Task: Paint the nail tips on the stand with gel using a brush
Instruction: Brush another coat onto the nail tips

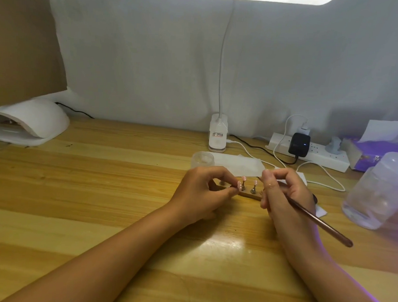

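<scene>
Currently, head view: my left hand (202,192) pinches one pink tip (308,189) on its peg, steadying the stand (252,195) at mid-table. My right hand (285,195) grips the brush (320,222) — long axis diagonal, butt lower right, bristle end up-left toward the tips, hidden behind my fingers. Painting is in hand, I judge; next — a light stroke along the steadied tip.

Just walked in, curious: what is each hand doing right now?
Left hand: fingers pinch a nail tip on the stand.
Right hand: grips the brush.
</scene>
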`<state>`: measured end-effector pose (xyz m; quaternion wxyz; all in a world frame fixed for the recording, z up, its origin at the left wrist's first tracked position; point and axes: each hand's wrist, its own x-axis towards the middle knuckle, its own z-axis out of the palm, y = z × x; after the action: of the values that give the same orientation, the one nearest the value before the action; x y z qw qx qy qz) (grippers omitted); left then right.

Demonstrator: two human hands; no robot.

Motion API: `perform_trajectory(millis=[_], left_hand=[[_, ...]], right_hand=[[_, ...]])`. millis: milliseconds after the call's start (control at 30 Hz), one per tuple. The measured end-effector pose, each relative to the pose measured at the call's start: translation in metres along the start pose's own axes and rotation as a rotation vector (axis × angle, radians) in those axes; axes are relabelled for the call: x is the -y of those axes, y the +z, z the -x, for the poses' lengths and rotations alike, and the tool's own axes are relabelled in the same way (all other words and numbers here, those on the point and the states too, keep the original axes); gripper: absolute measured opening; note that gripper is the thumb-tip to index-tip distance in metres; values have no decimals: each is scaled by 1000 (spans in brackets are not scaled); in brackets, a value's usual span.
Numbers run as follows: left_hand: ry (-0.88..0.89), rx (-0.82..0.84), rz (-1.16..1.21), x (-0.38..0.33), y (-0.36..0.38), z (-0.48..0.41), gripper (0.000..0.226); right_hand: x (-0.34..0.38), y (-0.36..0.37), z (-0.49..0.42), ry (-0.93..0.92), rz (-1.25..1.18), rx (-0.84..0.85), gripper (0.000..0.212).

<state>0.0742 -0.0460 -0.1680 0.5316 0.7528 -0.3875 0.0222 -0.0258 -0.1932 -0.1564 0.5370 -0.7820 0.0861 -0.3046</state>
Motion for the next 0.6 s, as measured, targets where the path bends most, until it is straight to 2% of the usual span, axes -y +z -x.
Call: perform_trajectory(millis=[67, 200, 300, 600], left_hand=[[9, -12, -25, -1, -1, 0, 11], [41, -14, -37, -3, -1, 0, 10], [55, 1, -34, -3, -1, 1, 10], [51, 8, -62, 0, 2, 1, 11]], right_hand=[[-2, 0, -1, -39, 29, -16, 6], [-1, 4, 0, -128, 110, 57, 35], [0, 7, 1, -201, 186, 111, 46], [-7, 8, -1, -254, 245, 128, 48]])
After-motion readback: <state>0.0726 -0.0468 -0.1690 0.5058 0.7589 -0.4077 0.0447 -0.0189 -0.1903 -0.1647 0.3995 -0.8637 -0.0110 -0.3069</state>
